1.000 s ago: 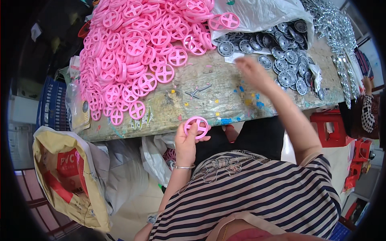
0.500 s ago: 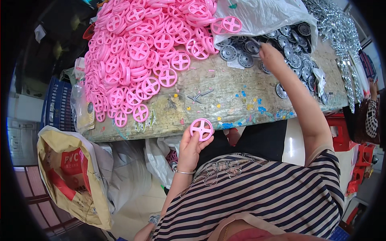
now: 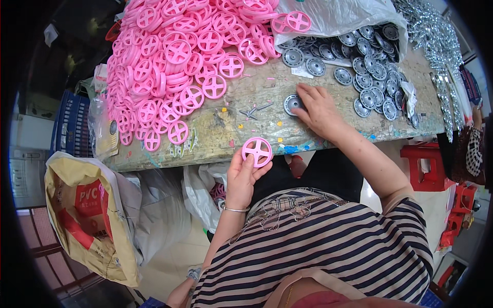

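My left hand (image 3: 242,177) is closed on a pink plastic wheel ring (image 3: 257,152) with a four-armed spoke, held at the table's near edge. Over the tabletop, my right hand (image 3: 322,113) has its thumb and fingers around the edge of a grey wheel disc (image 3: 291,104); the far side of its grip is partly hidden. Beyond my right hand, many more grey wheel discs (image 3: 368,97) spill from a white plastic bag (image 3: 349,16). A large heap of pink wheel rings (image 3: 177,51) covers the table's left part.
A few grey pins (image 3: 256,110) and coloured scraps lie on the worn wooden table (image 3: 205,134). Silver tinsel-like strips (image 3: 426,31) hang at the far right. An open paper sack (image 3: 92,215) stands at the left, and a red stool (image 3: 423,167) at the right.
My right hand has come back from the bag of grey discs toward me, bringing one grey disc over the middle of the table. My left hand still holds the pink ring.
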The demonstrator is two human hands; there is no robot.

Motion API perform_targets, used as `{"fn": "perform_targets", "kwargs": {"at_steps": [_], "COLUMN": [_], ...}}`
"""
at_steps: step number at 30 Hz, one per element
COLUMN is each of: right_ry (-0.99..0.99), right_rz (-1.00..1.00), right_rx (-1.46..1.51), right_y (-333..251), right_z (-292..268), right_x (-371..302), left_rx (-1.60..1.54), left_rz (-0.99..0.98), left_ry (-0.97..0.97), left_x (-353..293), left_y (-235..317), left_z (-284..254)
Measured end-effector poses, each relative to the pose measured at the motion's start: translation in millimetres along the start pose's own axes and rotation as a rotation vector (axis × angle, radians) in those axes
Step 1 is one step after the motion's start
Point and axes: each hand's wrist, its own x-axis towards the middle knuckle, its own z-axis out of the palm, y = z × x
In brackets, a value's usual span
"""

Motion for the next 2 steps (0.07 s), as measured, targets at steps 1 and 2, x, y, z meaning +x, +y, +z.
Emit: {"fn": "perform_targets", "kwargs": {"at_steps": [1, 2], "right_ry": [-0.031, -0.063], "right_rz": [0.012, 0.024], "right_rx": [-0.038, -0.076], "right_y": [-0.3, -0.2], "right_z": [2.3, 3.4], "right_x": [1.9, 4.2], "left_rx": [0.008, 0.006], "left_rz": [0.002, 0.004], "left_ry": [-0.010, -0.009], "left_x": [-0.5, -1.7], "left_y": [-0.8, -0.8], "left_z": [0.8, 0.2]}}
